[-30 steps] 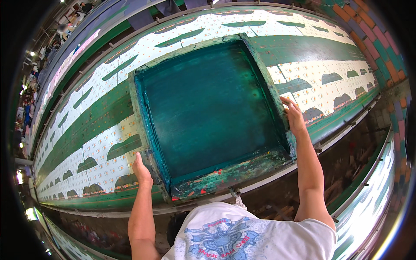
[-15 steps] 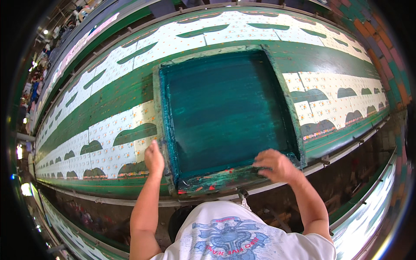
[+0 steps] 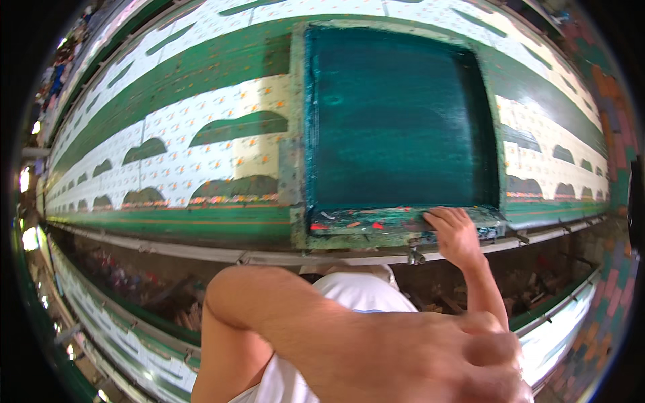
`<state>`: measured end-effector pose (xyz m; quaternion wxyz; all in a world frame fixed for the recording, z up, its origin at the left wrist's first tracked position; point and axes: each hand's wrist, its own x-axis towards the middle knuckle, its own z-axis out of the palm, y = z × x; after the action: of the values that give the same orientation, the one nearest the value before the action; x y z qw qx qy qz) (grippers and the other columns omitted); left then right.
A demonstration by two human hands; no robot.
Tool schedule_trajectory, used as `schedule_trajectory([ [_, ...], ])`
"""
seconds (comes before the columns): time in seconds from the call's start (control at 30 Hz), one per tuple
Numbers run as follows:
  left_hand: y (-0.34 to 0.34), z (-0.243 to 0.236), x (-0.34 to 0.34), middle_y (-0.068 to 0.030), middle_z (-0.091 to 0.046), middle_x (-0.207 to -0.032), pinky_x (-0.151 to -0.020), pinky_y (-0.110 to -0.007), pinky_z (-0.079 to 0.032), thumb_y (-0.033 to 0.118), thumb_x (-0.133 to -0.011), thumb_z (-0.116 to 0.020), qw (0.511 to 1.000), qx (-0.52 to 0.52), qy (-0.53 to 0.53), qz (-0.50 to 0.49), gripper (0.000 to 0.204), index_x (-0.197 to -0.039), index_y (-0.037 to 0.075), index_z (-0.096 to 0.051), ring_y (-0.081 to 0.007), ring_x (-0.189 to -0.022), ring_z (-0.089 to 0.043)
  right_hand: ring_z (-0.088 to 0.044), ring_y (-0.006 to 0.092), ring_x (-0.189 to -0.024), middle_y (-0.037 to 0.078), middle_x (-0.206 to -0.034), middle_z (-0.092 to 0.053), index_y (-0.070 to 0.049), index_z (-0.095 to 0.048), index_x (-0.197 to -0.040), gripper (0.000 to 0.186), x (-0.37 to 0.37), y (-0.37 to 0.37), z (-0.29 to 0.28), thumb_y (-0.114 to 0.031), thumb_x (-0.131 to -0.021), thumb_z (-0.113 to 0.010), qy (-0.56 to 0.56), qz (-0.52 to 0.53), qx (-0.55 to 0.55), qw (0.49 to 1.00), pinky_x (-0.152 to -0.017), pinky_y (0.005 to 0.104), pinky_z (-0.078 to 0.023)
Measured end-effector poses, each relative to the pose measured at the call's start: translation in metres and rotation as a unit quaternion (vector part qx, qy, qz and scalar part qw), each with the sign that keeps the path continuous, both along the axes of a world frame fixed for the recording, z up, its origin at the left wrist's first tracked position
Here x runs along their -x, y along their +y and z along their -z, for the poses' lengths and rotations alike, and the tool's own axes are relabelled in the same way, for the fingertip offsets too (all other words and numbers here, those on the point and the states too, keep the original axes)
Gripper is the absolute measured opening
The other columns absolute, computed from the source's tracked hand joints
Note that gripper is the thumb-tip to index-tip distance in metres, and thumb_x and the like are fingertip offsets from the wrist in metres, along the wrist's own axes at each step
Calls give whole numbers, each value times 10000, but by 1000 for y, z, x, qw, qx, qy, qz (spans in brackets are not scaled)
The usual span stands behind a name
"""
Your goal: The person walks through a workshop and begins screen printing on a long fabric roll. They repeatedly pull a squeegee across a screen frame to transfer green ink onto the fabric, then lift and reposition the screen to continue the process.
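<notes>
A wooden screen-printing frame point(image 3: 296, 134) with dark teal mesh point(image 3: 396, 121) lies on the long green table. Along its near inner side rests a paint-stained bar, a squeegee point(image 3: 376, 220) by its look, with red and white flecks. My right hand point(image 3: 458, 236) curls its fingers over the bar near its right end. Close in front of my body, my left arm crosses to the right, so my left hand point(image 3: 457, 356) looms large below the right one. That hand is blurred, apart from the frame, and its fingers are not clear.
White sheets point(image 3: 222, 144) with small orange prints and wavy-edged cutouts lie left, right and behind the frame on the green table point(image 3: 168, 228). A metal rail point(image 3: 201, 254) with small clamps runs along the near edge. Another table point(image 3: 101, 329) stands at lower left.
My left hand has left the frame's left side and swung across my body to the right. My right hand has closed onto the bar. The view has shifted, putting the frame higher and further right.
</notes>
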<state>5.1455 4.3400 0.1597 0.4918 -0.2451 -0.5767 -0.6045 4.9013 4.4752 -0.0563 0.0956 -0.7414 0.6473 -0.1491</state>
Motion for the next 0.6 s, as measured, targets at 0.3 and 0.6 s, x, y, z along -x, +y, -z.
schedule_trajectory([
  [0.3,-59,43,-119,-180,-813,-961,-819,-365,-626,97,-1091,-696,969,-141,-200,-45,160,-1038,-11,-801,-284,-836,-789,-786,374,-1116,131,-1172,-830,-112,-824,-1316,453,-19,-50,-13,25,-892,-741,4,34,-139,990,-981,508,-618],
  [0.6,-182,290,-115,-186,-678,-1510,-1228,-595,-446,120,-1097,-720,558,92,-535,-627,458,-1549,59,-668,-415,-1441,-595,-776,367,-1163,118,-1192,-812,-126,-821,-1338,491,-50,-26,-14,25,-878,-740,49,45,-135,989,-1024,499,-612],
])
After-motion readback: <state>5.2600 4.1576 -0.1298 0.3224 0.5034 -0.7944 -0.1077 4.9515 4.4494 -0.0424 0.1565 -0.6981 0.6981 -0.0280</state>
